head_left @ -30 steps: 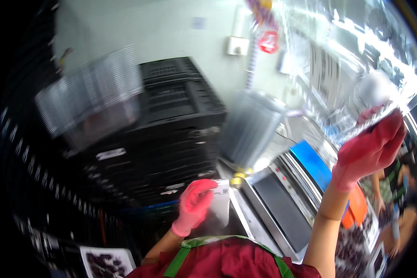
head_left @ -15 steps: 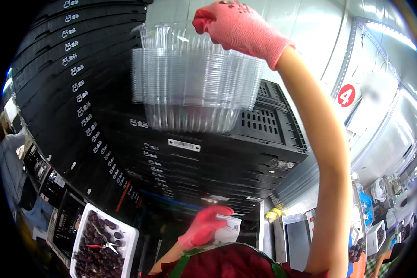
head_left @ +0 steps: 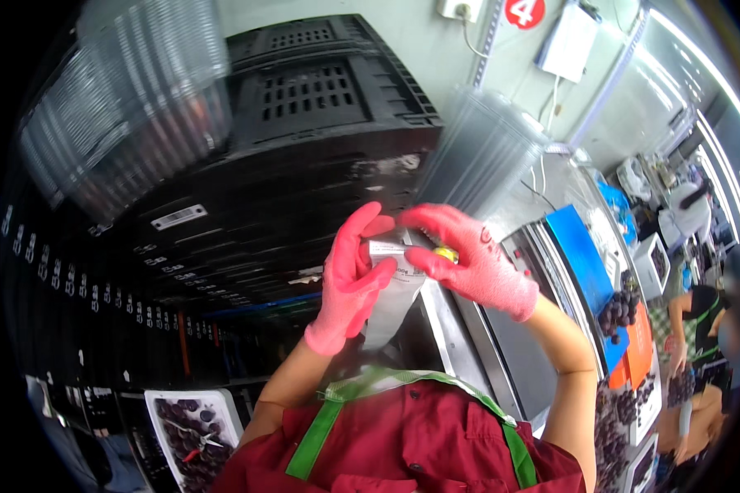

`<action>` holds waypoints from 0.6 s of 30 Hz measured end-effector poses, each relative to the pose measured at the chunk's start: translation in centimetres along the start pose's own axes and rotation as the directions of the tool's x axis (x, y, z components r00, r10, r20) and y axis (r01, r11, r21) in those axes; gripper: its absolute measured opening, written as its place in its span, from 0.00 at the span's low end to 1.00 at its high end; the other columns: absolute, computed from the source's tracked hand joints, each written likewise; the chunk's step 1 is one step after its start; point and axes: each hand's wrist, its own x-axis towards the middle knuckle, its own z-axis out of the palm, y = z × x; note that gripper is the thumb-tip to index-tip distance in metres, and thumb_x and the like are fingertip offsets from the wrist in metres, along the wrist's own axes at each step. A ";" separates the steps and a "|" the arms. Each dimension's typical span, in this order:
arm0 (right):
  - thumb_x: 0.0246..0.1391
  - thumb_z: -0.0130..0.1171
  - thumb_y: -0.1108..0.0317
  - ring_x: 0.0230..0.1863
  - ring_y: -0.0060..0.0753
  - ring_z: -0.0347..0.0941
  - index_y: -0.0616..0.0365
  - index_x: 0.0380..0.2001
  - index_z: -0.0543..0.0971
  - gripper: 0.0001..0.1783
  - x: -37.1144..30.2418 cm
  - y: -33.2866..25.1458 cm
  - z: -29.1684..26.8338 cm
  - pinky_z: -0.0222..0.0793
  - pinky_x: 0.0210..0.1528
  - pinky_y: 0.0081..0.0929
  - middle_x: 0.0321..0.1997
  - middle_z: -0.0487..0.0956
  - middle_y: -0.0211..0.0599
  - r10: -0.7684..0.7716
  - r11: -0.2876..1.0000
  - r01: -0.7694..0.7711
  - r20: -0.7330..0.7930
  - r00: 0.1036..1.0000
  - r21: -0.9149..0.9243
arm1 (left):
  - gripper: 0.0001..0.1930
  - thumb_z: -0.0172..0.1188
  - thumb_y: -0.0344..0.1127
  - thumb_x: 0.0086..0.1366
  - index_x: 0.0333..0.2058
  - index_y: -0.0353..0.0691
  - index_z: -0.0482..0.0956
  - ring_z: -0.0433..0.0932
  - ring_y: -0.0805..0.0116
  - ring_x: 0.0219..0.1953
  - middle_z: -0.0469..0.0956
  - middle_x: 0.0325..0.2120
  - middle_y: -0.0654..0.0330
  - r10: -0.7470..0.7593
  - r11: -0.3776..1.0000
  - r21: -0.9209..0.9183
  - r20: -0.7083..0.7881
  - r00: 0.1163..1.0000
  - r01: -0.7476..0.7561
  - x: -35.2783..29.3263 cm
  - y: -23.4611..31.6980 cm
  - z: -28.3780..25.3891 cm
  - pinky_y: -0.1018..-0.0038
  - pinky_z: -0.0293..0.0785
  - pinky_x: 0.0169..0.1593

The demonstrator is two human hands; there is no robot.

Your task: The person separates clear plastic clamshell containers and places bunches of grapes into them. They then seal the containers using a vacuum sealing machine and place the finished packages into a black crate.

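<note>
My left hand (head_left: 349,283), in a pink glove, is closed on a strip of white printed labels (head_left: 393,283) that hangs down in front of my chest. Just right of it, my right hand (head_left: 477,259), gloved the same way, has its thumb and fingers apart. That thumb is at the strip's right edge; I cannot tell whether it touches. Clear plastic clamshell boxes (head_left: 136,107) stand stacked on the black crates (head_left: 304,148) at the upper left, blurred. A second stack of clear plastic containers (head_left: 485,152) rises beyond my right hand.
A white tray of dark grapes (head_left: 193,435) with red-handled snips (head_left: 197,448) is low on the left. To the right are a grey flat-topped device (head_left: 522,361), a blue panel (head_left: 588,275) and bunches of grapes (head_left: 619,316). Other people work at the far right.
My right hand has come down from the clear box stack to beside the label strip. My left hand has risen with the strip. The view has turned right.
</note>
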 end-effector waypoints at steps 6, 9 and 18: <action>0.45 0.59 0.65 0.27 0.42 0.71 0.54 0.29 0.76 0.08 -4.7 3.3 -0.3 0.66 0.30 0.35 0.24 0.74 0.36 -0.021 0.968 -0.035 -0.219 0.976 -0.249 | 0.31 0.52 0.15 0.53 0.57 0.38 0.58 0.71 0.78 0.38 0.64 0.50 0.57 -0.171 0.982 0.107 0.140 0.975 0.156 1.2 -1.2 2.7 0.86 0.66 0.37; 0.46 0.57 0.66 0.27 0.43 0.71 0.53 0.27 0.75 0.05 -6.0 4.2 0.1 0.65 0.29 0.36 0.23 0.72 0.37 0.029 0.944 -0.117 -0.277 0.960 -0.307 | 0.28 0.55 0.17 0.53 0.54 0.36 0.62 0.71 0.79 0.38 0.68 0.48 0.57 -0.210 0.977 0.083 0.204 0.956 0.197 0.9 -1.9 2.8 0.86 0.67 0.36; 0.47 0.56 0.68 0.37 0.50 0.71 0.61 0.37 0.73 0.13 3.7 8.4 -7.0 0.68 0.37 0.38 0.38 0.73 0.46 -0.277 0.821 -0.116 -0.567 0.776 -0.559 | 0.06 0.57 0.29 0.56 0.32 0.34 0.75 0.74 0.76 0.29 0.77 0.27 0.61 -0.209 0.977 0.036 -0.001 0.978 0.208 0.0 -2.9 0.4 0.80 0.71 0.35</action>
